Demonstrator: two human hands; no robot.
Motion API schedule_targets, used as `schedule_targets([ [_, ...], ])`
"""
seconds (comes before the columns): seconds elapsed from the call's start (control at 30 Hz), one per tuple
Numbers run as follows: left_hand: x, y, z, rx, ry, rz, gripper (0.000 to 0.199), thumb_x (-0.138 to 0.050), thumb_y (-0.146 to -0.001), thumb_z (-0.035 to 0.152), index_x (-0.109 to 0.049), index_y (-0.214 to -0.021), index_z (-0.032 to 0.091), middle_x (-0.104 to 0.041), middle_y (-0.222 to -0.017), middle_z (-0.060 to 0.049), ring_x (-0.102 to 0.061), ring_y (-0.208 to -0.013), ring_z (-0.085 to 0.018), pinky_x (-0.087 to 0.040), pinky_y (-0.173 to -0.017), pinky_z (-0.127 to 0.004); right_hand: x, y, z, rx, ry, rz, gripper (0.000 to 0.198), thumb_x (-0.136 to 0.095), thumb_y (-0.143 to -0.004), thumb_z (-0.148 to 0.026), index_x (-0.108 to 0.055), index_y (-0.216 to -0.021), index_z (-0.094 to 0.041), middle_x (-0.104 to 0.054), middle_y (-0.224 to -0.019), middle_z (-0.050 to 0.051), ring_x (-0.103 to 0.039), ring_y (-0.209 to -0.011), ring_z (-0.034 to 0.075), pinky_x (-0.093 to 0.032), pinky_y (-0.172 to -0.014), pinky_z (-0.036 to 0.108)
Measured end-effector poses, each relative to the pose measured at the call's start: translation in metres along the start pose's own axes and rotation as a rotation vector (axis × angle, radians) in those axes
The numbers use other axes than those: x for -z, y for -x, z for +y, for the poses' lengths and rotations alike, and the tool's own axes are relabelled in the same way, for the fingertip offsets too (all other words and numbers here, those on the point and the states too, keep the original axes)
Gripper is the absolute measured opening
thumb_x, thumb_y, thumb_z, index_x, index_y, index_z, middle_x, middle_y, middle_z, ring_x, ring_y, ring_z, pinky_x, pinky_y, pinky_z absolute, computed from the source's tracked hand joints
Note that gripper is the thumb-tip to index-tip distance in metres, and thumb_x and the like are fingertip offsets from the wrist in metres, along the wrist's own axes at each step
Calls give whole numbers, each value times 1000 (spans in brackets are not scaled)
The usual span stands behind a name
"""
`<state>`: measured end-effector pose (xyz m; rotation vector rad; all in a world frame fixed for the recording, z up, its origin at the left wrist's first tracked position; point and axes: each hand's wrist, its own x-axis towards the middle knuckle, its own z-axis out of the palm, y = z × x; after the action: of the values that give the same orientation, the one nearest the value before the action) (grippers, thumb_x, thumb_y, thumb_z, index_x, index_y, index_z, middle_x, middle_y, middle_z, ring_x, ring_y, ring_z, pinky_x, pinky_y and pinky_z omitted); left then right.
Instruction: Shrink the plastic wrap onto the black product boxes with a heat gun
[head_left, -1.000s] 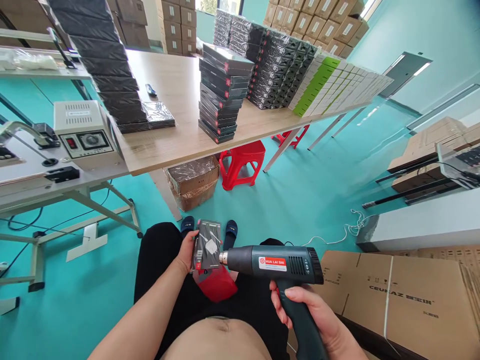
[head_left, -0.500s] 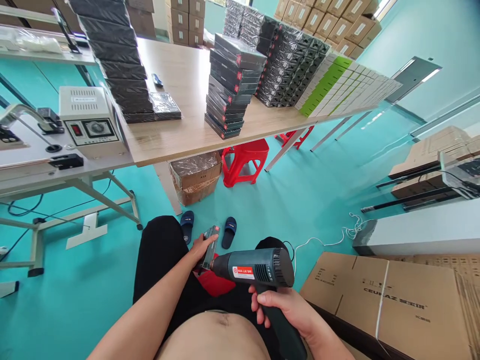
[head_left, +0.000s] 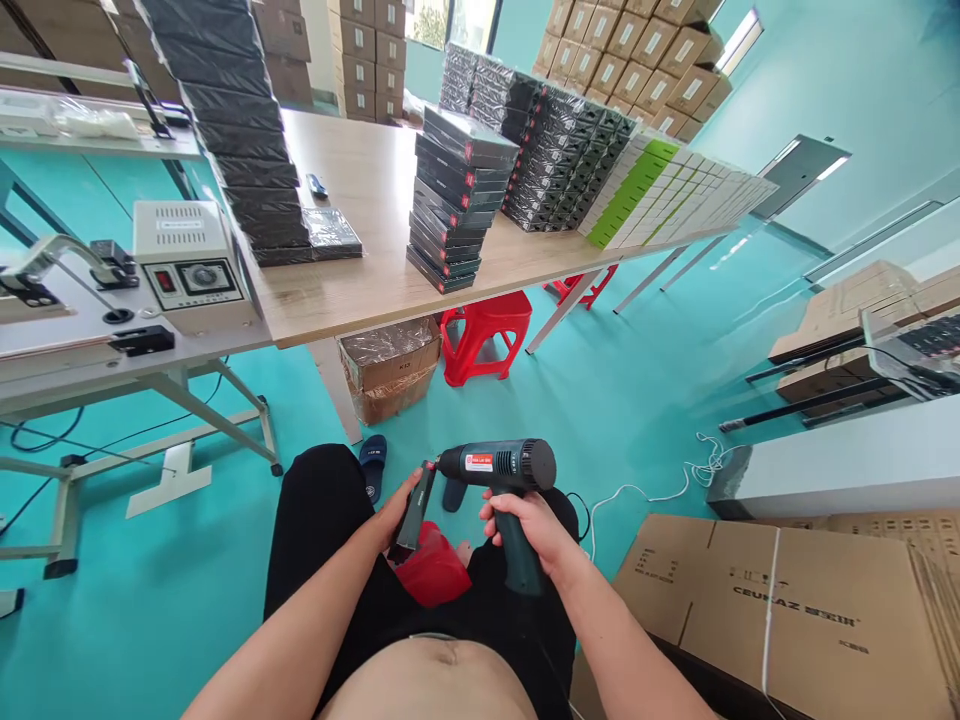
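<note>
My right hand is closed around the handle of a dark green heat gun with a red and white label. Its nozzle points left, close to the upper end of a slim black box. That box is gripped along its left side by my left hand, over my lap and tilted. Whether the nozzle touches the box I cannot tell. Below the box, part of a red stool seat shows between my legs.
On the wooden table ahead stand a stack of black boxes, a taller wrapped stack and rows of white boxes. A sealing machine is at left. Cartons lie at right; a white cord crosses the floor.
The heat gun has moved up and slightly left, toward the box's upper end. The box has turned in my left hand, showing more of its face. The view has tilted up slightly.
</note>
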<state>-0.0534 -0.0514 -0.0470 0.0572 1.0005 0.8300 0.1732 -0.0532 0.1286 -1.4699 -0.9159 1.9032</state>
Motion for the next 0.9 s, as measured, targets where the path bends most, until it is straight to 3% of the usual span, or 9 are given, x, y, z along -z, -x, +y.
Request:
schedule_targets([
  [0.1, -3, 11, 15, 10, 90, 54, 41, -64, -74, 56, -63, -87, 17, -66, -64, -7, -67, -61, -26, -54, -54, -37, 9, 19, -2, -26, -1, -101, 26, -62, -75, -28, -64, -94, -10, -69, -75, 7, -63, -58, 15, -48, -48, 24],
  [0.23, -8, 22, 33, -160, 305, -53, 39, -60, -78, 49, -63, -96, 15, -71, -80, -9, -69, -75, -25, -55, -69, -37, 25, 44, 5, -84, 3, -291, 31, -61, -74, -27, -65, -99, -8, -69, -77, 9, -63, -56, 15, -47, -47, 24],
  [0.43, -13, 26, 33, 17, 211, -172, 48, -55, -79, 54, -65, -101, 13, -72, -83, -13, -69, -80, -30, -55, -70, -42, 11, 17, 6, 6, -34, -15, 25, -63, -73, -30, -64, -91, -11, -67, -72, 4, -60, -55, 12, -47, -49, 23],
  [0.63, -8, 29, 32, 22, 183, -163, 45, -50, -79, 55, -66, -92, 15, -72, -78, -11, -69, -80, -30, -55, -68, -41, -7, 9, -9, -22, -3, -191, 28, -70, -66, -28, -67, -88, -10, -70, -70, 8, -61, -52, 17, -46, -45, 27],
  [0.83, -1, 31, 32, -34, 250, -168, 42, -55, -78, 51, -67, -93, 14, -72, -81, -11, -69, -80, -29, -56, -69, -40, -4, 15, -11, 46, 35, -77, 23, -65, -73, -28, -67, -91, -14, -68, -72, 3, -60, -56, 13, -47, -49, 24],
  [0.9, -2, 30, 33, -49, 269, -166, 39, -56, -79, 49, -67, -93, 14, -72, -83, -10, -69, -81, -29, -56, -70, -39, -5, 20, -8, 18, 59, -148, 23, -67, -71, -26, -68, -89, -12, -69, -71, 5, -61, -54, 15, -47, -48, 26],
])
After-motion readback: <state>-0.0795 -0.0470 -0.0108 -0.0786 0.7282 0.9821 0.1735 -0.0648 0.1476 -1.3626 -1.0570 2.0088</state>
